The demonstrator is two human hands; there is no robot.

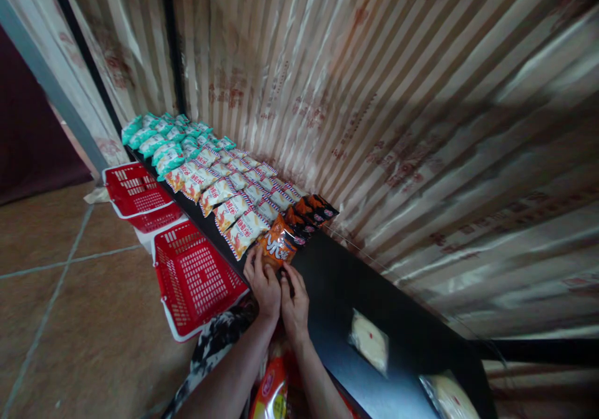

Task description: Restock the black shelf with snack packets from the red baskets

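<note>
An orange snack bag [277,243] lies at the near end of the rows on the black table [337,275]. My left hand [264,285] grips its lower left edge with bent fingers. At the lower right edge, my right hand [296,300] has its fingertips curled against the same bag. Behind it is a short row of black-and-orange snack bags [309,214]. White snack bags [248,228] with striped edges fill several rows to the left. Past those, teal snack bags [167,157] cover the far end.
Two red baskets with white rims, a nearer basket [201,275] and a farther basket [140,188], stand left of the table. Two clear-wrapped pale round packs, one pack [369,342] and another pack [450,397], lie at right. A red-orange package [271,391] sits below my forearms. Pleated curtain [374,94] lines the back.
</note>
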